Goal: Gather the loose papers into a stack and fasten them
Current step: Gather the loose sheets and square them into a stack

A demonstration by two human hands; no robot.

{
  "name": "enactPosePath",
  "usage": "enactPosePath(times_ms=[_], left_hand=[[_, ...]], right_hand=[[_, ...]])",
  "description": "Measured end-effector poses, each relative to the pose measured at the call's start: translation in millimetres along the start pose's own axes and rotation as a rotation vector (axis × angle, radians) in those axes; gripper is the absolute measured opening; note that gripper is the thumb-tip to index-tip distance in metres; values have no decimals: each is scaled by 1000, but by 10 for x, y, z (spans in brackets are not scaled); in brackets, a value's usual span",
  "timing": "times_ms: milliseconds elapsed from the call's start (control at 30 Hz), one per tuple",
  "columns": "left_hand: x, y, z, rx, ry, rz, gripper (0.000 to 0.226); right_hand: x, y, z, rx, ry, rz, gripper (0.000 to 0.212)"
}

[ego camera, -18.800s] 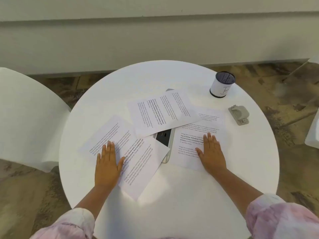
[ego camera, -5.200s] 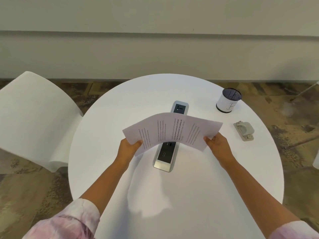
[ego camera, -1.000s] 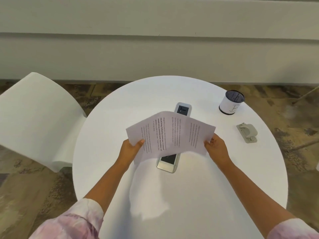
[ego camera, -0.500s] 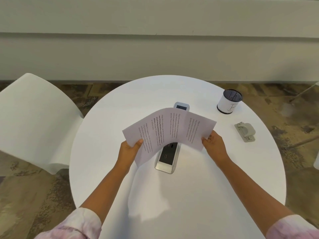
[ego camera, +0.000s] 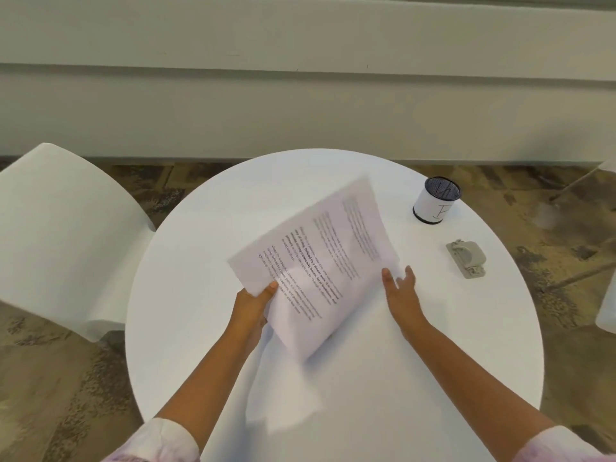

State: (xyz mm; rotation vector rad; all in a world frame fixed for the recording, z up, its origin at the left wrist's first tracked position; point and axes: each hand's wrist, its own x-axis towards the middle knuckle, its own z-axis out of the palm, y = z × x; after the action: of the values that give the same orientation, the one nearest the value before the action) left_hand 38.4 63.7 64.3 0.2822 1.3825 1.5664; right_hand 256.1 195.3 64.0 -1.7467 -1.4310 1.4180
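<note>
Thin "P" on the white cup [ego camera: 437,204]; papers' [ego camera: 316,265] print illegible.

Round white surface [ego camera: 383,395]. One white cup [ego camera: 436,204] with dark mesh top, far right; white chair [ego camera: 63,235] at left. Patterned brown carpet [ego camera: 50,395] below, pale wall [ego camera: 300,95] behind.

Round white table [ego camera: 433,361] with cup [ego camera: 436,204], stapler [ego camera: 466,258].

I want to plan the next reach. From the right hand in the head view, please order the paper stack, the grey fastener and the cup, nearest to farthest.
From the right hand:
1. Paper stack, just to its left, by the fingertips.
2. Grey fastener, on the table to its right.
3. Cup, farther back, near the table's far right edge.
</note>
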Motion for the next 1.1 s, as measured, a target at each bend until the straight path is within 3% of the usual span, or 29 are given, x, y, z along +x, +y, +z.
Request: enactPosePath(times_ms=[133, 200, 333, 533, 633, 933, 1100], left_hand=[[-101, -102, 107, -144, -7, -41, 33], [-160, -143, 151, -178, 4, -55, 33], [-284, -244, 192, -247, 27, -86, 41], [-423, -279, 95, -310, -90, -141, 34], [-392, -195, -71, -390, -147, -222, 44], [-300, -221, 90, 60, -139, -218, 24], [-291, -412, 404, 301, 75, -243, 16]], right_hand=[[-91, -5, 163, 234, -162, 124, 54], [-135, -23, 205, 164, -151, 48, 46], [-192, -95, 198, 62, -37, -84, 53], [-173, -72, 48, -66, -70, -167, 50], [-97, -41, -74, -90, -101, -141, 44], [60, 2, -413, -129, -260, -106, 41], [162, 38, -593, -121, -268, -75, 38]])
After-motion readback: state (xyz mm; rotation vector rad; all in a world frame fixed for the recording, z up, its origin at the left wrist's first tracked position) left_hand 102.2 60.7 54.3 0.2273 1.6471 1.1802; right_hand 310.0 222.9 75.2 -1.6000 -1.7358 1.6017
